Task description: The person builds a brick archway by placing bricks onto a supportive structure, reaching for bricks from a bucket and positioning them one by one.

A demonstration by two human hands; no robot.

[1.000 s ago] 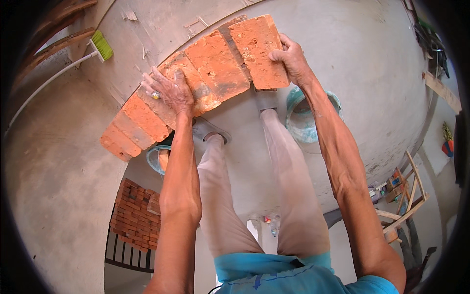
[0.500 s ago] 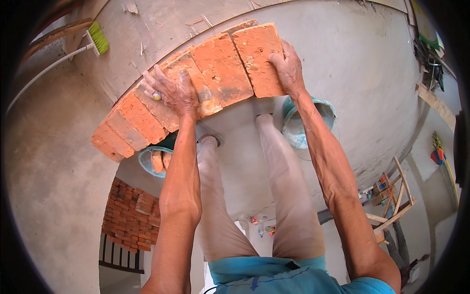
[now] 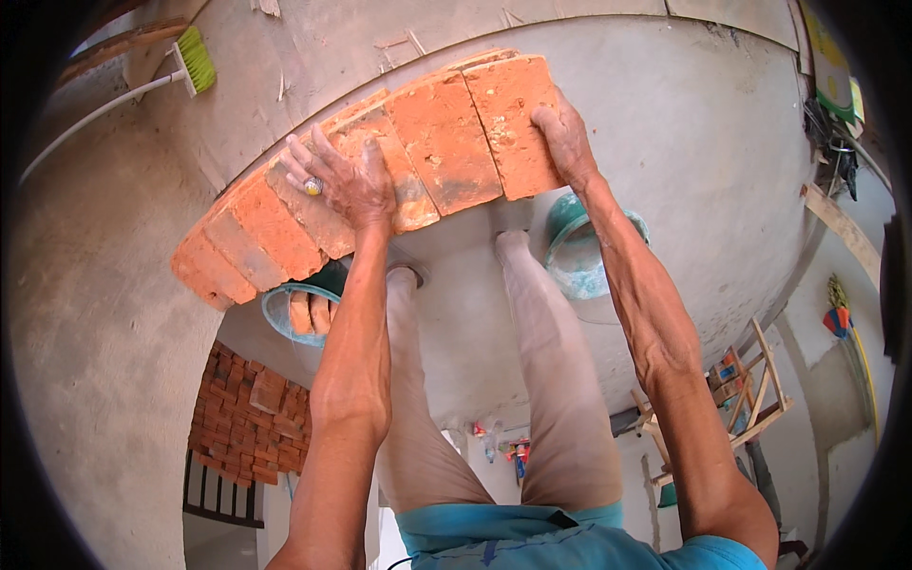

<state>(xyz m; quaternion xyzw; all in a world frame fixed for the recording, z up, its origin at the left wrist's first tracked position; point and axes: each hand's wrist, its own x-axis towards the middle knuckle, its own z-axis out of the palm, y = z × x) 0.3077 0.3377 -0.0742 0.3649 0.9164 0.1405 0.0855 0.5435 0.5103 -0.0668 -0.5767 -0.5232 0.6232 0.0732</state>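
A curved row of orange bricks (image 3: 442,142) stretches across the upper middle, several standing side by side along a low edge. My left hand (image 3: 356,188) lies on top of the row, fingers spread over the bricks, a ring on one finger. At the row's right end, my right hand (image 3: 568,147) grips the end brick (image 3: 511,123), thumb on its upper face and the fingers mostly hidden behind its outer side. That brick sits against its neighbour with only a thin dark seam between them.
A teal bucket (image 3: 581,271) stands right of my legs. Another bucket (image 3: 275,306), holding broken bricks, is below the row at left. Stacked bricks (image 3: 249,418) lie farther lower left. A green-bristled broom (image 3: 197,62) leans upper left; a wooden frame (image 3: 760,389) stands at right.
The end brick has closed up against its neighbour, narrowing the gap between them. My right hand stays on it, and my left hand remains spread on the row. The view has shifted slightly.
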